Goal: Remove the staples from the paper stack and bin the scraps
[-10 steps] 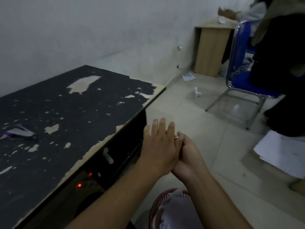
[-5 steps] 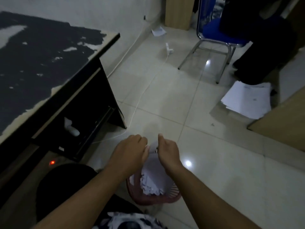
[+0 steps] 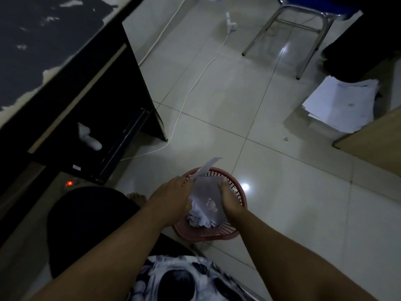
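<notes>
Over the red bin point(image 3: 206, 234), L hand point(image 3: 171, 197) & R hand point(image 3: 230, 198) hover close, a paper strip point(image 3: 208, 168) poking up btwn them; can't tell if either grips it. Crumpled scraps point(image 3: 200, 218) inside the bin. Paper stack point(image 3: 342, 103) well beyond, to its right.

Left hand point(image 3: 171, 196): fingertips hidden behind the paper strip point(image 3: 208, 167); whether they pinch it cannot be told.
Right hand point(image 3: 231, 199): fingers turned down out of sight; grip unclear.
Basket point(image 3: 238, 192): inside mostly covered by both hands and the scraps point(image 3: 201, 213).
Staples: too small to make out anywhere.
Worktop point(image 3: 43, 40): cut off by the left and top edges.
Chair point(image 3: 303, 25): only legs and seat edge, cut by the top edge.
Paper stack point(image 3: 342, 103): far corner hidden under a dark shape.
</notes>
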A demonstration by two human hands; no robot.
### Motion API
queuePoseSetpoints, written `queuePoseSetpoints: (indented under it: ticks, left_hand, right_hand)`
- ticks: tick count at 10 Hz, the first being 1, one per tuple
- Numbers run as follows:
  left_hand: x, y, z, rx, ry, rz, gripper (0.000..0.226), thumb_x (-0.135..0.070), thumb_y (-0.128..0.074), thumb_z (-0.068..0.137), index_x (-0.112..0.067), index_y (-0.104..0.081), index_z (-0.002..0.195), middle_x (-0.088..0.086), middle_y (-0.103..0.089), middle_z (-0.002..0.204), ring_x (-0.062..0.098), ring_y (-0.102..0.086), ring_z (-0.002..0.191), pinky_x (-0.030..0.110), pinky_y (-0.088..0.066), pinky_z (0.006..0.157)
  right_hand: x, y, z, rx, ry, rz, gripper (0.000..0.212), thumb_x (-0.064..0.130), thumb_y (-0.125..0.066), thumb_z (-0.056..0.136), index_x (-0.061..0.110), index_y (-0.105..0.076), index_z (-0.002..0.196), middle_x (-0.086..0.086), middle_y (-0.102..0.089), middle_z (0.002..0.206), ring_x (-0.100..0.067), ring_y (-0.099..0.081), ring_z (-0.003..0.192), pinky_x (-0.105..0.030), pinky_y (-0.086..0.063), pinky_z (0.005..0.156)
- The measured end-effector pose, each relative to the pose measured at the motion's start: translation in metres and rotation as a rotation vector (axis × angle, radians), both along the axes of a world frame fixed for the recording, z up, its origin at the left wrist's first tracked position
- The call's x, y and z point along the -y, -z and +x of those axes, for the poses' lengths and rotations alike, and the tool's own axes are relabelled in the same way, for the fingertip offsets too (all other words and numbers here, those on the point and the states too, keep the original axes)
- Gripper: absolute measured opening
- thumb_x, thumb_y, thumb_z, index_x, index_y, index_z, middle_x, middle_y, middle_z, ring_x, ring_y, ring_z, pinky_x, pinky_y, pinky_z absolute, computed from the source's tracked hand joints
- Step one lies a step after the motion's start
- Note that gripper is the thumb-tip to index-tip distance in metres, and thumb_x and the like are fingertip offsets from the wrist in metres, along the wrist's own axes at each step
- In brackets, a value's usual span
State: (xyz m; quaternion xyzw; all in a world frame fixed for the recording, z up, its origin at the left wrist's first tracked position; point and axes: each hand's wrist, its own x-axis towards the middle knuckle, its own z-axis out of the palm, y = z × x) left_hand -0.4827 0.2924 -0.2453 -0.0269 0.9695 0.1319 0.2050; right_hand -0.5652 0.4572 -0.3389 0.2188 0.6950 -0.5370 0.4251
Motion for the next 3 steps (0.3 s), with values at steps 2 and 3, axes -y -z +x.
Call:
queuePoseSetpoints:
  ticks: [2, 3]
  left_hand:
    - [0.003, 0.004, -0.001, -0.110, -0.028, 0.023, 0.042, -0.023, -0.051, 0.095, -0.014, -0.044, 0.136, 0.009, -0.052, 0.129, 0.028, -0.050, 0.116, 0.038, -0.045, 0.091]
    - [0.000, 0.002, -0.001, -0.140, -0.032, 0.001, 0.037, -0.025, -0.050, 0.096, -0.015, -0.049, 0.132, 0.007, -0.054, 0.127, 0.026, -0.051, 0.115, 0.037, -0.046, 0.091]
  right_hand:
    - [-0.004, -0.008, -0.006, -0.202, -0.236, 0.011, 0.053, 0.050, -0.032, 0.103, 0.016, -0.058, 0.133, -0.013, -0.059, 0.133, -0.028, -0.054, 0.122, -0.038, -0.041, 0.107]
    - [0.001, -0.017, -0.005, -0.654, -0.319, 0.112, 0.028, 0.021, -0.042, 0.104, 0.007, -0.066, 0.101, -0.011, -0.067, 0.104, -0.010, -0.060, 0.093, -0.019, -0.045, 0.075]
